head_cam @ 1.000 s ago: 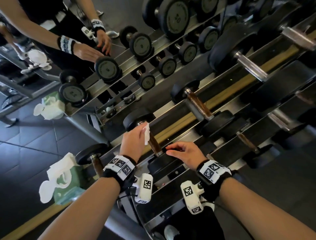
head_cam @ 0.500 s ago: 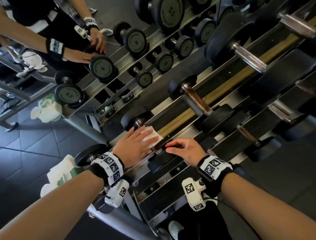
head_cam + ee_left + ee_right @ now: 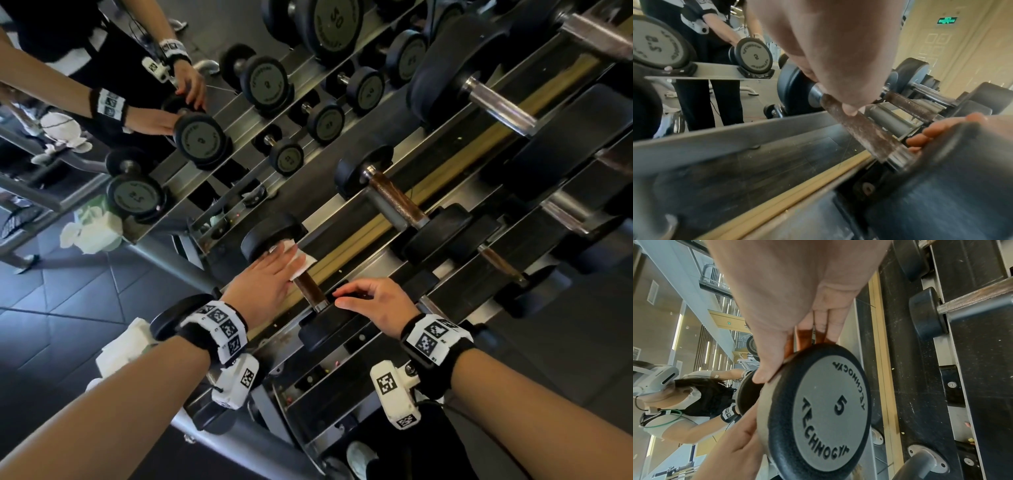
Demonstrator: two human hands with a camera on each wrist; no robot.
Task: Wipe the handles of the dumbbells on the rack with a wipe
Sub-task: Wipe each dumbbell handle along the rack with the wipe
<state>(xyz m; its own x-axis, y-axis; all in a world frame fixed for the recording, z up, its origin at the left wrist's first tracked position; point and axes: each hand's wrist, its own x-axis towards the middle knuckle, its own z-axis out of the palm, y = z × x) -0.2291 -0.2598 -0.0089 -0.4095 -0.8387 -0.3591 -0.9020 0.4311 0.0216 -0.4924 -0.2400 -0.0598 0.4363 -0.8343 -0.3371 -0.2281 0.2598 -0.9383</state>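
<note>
Two hands, the left hand (image 3: 265, 279) and right hand (image 3: 378, 301), one white wipe (image 3: 301, 262), and one pack of wipes (image 3: 118, 346) at lower left.

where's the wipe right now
In the head view the wipe lies under the left hand, on the far end of the brown dumbbell handle, beside the black weight head.

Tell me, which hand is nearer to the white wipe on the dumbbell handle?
Left. The left hand presses the wipe against the far end of the dumbbell handle. The right hand rests apart from it, on the near weight head.
</note>
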